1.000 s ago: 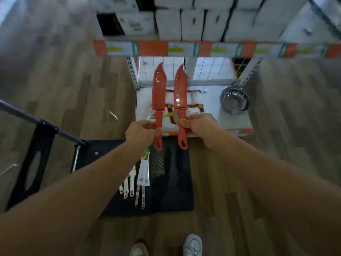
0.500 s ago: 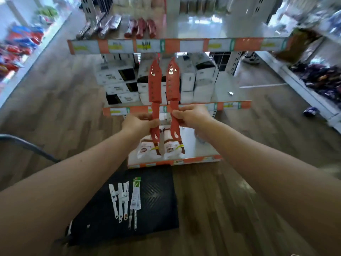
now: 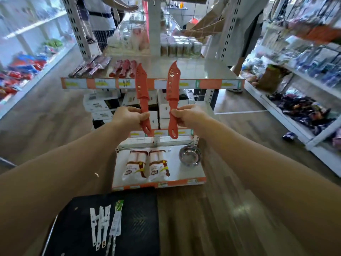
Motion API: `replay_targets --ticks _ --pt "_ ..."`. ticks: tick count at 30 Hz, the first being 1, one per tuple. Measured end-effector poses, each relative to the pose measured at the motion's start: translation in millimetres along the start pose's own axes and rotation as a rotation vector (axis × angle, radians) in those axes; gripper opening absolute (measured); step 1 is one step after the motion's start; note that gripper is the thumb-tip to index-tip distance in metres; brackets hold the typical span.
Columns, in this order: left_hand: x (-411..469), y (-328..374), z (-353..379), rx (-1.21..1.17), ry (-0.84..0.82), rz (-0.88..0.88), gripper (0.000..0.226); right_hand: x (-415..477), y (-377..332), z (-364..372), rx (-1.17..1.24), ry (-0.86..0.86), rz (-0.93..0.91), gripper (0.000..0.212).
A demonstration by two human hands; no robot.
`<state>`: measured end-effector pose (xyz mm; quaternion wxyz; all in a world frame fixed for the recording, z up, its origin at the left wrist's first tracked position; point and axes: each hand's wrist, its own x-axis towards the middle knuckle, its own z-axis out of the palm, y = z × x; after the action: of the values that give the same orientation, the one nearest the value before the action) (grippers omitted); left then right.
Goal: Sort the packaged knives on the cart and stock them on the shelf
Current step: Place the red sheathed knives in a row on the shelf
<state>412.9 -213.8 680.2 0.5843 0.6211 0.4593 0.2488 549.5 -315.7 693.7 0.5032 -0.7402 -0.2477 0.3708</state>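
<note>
My left hand [image 3: 129, 118] grips the handle of a red sheathed knife [image 3: 141, 84], held upright. A second red sheathed knife [image 3: 172, 84] stands upright in my right hand [image 3: 188, 116], gripped by its handle. Both blades rise in front of the top shelf [image 3: 193, 71], where three red knives [image 3: 123, 68] and several dark packaged knives [image 3: 90, 67] lie at the left. Below me, the black cart [image 3: 136, 218] carries white packaged knives [image 3: 100, 224] and a green-topped packaged knife [image 3: 116, 220].
The bottom shelf [image 3: 184, 170] holds two white packages [image 3: 147, 165] and a steel bowl [image 3: 190, 156]. White boxes [image 3: 103, 106] fill the middle shelf. Stocked shelving lines both sides of the aisle. People [image 3: 99, 21] stand behind the rack.
My view has tilted up from the floor to the top shelf. Both hands raised the red knives and moved them farther apart.
</note>
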Motion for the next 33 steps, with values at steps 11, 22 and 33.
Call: replay_targets --ticks 11,22,33 --pt "54 29 27 -0.028 -0.022 -0.011 0.023 40 -16 -22 -0.004 0.009 0.006 0.025" --pt "180 74 33 0.064 -0.007 -0.017 0.013 174 -66 -11 0.011 -0.045 0.036 0.023" --pt "270 78 20 0.291 0.059 -0.054 0.013 273 -94 11 -0.051 -0.095 0.091 0.033"
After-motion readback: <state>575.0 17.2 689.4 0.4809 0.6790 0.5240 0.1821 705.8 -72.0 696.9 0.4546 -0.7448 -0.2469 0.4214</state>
